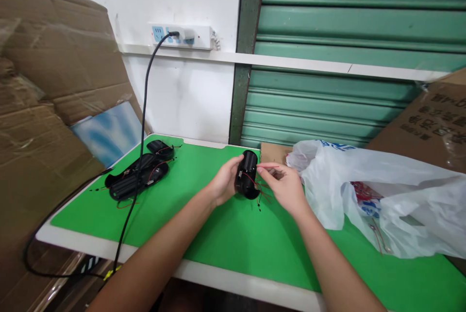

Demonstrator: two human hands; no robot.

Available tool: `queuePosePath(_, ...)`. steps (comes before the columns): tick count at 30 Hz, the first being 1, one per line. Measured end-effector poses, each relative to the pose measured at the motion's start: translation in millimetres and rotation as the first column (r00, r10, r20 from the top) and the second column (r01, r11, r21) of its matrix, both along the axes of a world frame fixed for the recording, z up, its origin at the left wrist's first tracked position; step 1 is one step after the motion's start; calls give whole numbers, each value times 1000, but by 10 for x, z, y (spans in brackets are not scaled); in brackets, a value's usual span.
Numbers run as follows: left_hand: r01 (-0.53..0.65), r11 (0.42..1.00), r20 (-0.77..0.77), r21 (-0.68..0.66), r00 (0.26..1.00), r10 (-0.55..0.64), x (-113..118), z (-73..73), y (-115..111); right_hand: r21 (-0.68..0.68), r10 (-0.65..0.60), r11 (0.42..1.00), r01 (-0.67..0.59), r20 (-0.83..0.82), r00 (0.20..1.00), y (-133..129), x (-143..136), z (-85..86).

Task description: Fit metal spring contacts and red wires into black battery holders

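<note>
My left hand (pixel 224 182) is closed around the left side of a black plastic housing (pixel 249 162), held up over the green mat. Thin red and black wires hang out of the housing's lower end. At its right edge, my right hand (pixel 283 183) pinches a thin red wire (pixel 267 165) between thumb and fingers, close to the housing. Whether the wire's tip touches the housing is too small to tell. Several similar black housings (pixel 140 176) with wires lie in a cluster on the left of the mat.
A white plastic bag (pixel 349 176) with red wires inside lies on the right of the green mat (pixel 218 234). A black power cable (pixel 144 103) runs from the wall socket strip (pixel 182 35) down across the left side. Cardboard (pixel 65 59) stands at the left, a carton (pixel 429 118) at the right.
</note>
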State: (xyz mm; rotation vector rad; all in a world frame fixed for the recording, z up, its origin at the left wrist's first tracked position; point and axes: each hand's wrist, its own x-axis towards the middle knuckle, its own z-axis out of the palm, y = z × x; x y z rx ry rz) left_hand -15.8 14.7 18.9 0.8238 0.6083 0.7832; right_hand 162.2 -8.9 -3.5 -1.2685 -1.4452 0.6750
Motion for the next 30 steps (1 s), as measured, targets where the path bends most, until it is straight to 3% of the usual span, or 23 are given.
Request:
queuePosePath(11,7,1000,15,16,1000,-7,-2,-37,27,-9,44,999,-44,24,999,0,0,-12)
queuePosePath(21,-11,1000,-47,11,999,12,23,-32,16,39,58,997,-65,156,986,12,27,-62)
queuePosePath(30,-21,999,-45,34,999,23,19,-65,32,60,44,997,-54,146,988,5,14,-52)
